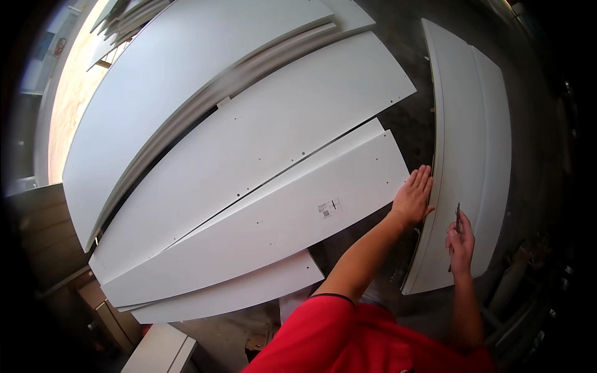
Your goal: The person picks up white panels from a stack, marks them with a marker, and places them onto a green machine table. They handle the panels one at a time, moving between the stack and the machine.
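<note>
My left hand [413,198] is stretched out flat, its fingers straight and side by side. It is at the right end of a long white drilled board [280,230], close to the left edge of a white panel [460,112] on the right. Whether the palm touches either one I cannot tell. Over the lower part of that panel, my right hand [461,247] is closed around a thin dark pen-like tool [458,214], pointed end up. A small printed label [330,207] sits on the drilled board.
More white boards lie overlapped to the left: a wide drilled one [267,124], a large one [174,68] beyond it, and a shorter one [249,289] underneath. Narrow strips [127,28] are piled at the far left. A white box-like piece [158,349] stands at the lower left.
</note>
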`<state>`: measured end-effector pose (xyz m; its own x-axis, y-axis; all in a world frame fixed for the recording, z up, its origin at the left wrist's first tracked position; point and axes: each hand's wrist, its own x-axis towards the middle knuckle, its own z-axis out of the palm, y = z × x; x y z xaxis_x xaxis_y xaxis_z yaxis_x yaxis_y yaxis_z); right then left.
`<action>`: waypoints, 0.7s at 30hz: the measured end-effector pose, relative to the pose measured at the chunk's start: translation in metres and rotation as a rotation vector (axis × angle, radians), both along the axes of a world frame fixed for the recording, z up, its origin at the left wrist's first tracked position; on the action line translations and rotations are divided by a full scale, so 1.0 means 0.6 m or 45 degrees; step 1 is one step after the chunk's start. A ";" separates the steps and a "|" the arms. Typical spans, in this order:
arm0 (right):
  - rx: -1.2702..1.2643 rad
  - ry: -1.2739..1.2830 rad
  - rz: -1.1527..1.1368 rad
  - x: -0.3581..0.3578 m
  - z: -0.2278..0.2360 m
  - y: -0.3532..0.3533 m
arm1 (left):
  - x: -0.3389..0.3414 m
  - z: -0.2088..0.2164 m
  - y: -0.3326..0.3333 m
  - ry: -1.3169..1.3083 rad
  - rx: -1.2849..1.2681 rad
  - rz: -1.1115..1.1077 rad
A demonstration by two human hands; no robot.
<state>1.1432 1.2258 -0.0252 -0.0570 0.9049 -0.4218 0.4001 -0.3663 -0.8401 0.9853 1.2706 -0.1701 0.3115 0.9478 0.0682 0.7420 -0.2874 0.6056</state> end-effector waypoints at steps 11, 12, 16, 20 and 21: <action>0.388 -0.975 1.269 -0.181 -0.056 0.278 | -0.063 -0.007 -0.331 -0.289 -0.667 0.019; 0.394 -1.032 1.320 -0.196 -0.065 0.297 | -0.087 -0.009 -0.365 -0.220 -0.666 0.084; 0.434 -1.187 1.501 -0.235 -0.080 0.337 | -0.150 0.015 -0.509 -0.222 -0.773 0.490; 0.516 -1.120 1.655 -0.256 -0.088 0.352 | -0.191 0.040 -0.645 -0.306 -0.888 0.771; 0.517 -1.149 1.696 -0.263 -0.085 0.351 | -0.199 0.038 -0.676 -0.307 -0.993 0.910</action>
<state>0.9851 1.4366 -0.0762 -0.7149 0.4771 -0.5111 0.6121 0.7804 -0.1278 0.8659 0.8651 -0.1471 -0.2705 0.7136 -0.6463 0.4219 0.6913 0.5867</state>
